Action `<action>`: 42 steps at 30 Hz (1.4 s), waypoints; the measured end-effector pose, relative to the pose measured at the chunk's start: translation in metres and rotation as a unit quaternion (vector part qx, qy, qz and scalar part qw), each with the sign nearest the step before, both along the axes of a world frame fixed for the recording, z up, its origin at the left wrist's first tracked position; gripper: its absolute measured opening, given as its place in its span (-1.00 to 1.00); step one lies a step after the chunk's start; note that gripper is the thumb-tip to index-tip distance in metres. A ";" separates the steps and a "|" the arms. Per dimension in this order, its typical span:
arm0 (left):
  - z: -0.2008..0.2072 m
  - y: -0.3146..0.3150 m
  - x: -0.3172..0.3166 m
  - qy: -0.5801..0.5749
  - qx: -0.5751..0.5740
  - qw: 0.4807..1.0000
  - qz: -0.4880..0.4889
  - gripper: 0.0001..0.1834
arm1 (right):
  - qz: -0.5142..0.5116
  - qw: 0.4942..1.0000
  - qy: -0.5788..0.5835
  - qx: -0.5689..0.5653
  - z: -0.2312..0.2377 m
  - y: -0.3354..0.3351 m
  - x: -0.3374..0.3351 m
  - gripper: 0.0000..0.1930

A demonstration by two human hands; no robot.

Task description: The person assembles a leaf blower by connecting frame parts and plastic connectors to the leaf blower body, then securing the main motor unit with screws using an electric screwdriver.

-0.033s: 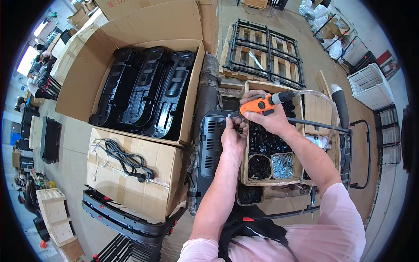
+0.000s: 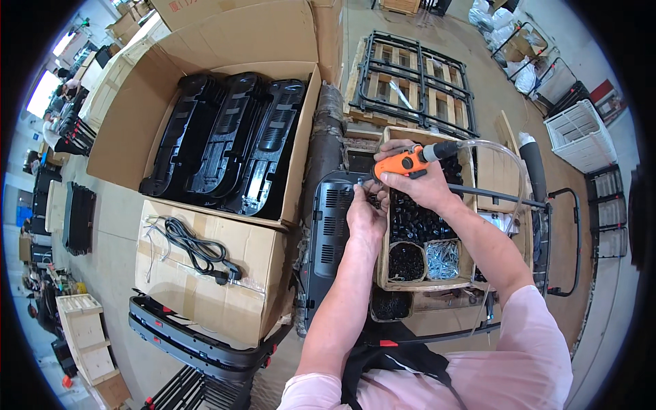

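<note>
My right hand (image 2: 427,183) grips an orange screwdriver (image 2: 402,164), a powered one with a clear hose (image 2: 497,145) running from its dark rear end. The tool's tip is hidden by my fingers. Just left of it, my left hand (image 2: 367,208) is closed with fingers curled at the upper right edge of a black vented plastic cover (image 2: 329,225). Something small and dark shows at those fingertips, too small to name. Right under both hands stands a wooden box (image 2: 466,279) holding black plastic parts (image 2: 410,222), a tub of small black pieces (image 2: 406,262) and silver screws (image 2: 442,260).
On the left, a big open carton (image 2: 130,147) holds stacked black plastic covers (image 2: 225,143). A coiled black power cable (image 2: 195,246) lies on a closed carton (image 2: 171,287) nearer me. Black metal frames (image 2: 420,75) rest on a pallet beyond the box. Curved black parts (image 2: 198,338) are at lower left.
My hands and the screwdriver have shifted very slightly; both grips look the same.
</note>
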State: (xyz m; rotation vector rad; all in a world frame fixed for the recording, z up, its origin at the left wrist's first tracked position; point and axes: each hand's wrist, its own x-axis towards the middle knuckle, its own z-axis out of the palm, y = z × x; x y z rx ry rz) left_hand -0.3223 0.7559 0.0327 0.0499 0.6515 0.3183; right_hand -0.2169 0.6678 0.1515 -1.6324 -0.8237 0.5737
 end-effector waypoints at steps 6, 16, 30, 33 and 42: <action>0.008 -0.016 -0.026 0.012 0.053 0.995 -0.084 -0.73 | -0.007 1.000 -0.026 -0.009 -0.007 0.033 0.010 -0.44; 0.000 -0.024 -0.060 0.034 0.099 0.986 -0.127 -0.64 | 0.021 0.992 -0.080 -0.099 -0.011 0.065 0.013 -0.55; -0.001 -0.014 -0.071 -0.018 0.137 0.984 -0.111 -0.64 | 0.032 0.983 -0.119 -0.133 -0.009 0.075 0.011 -0.62; -0.006 -0.010 -0.074 -0.014 0.144 0.984 -0.104 -0.65 | 0.035 0.983 -0.121 -0.132 -0.010 0.077 0.009 -0.62; -0.004 -0.009 -0.076 0.046 0.112 0.993 -0.013 -0.71 | 0.034 0.986 -0.099 -0.130 -0.020 0.074 0.011 -0.58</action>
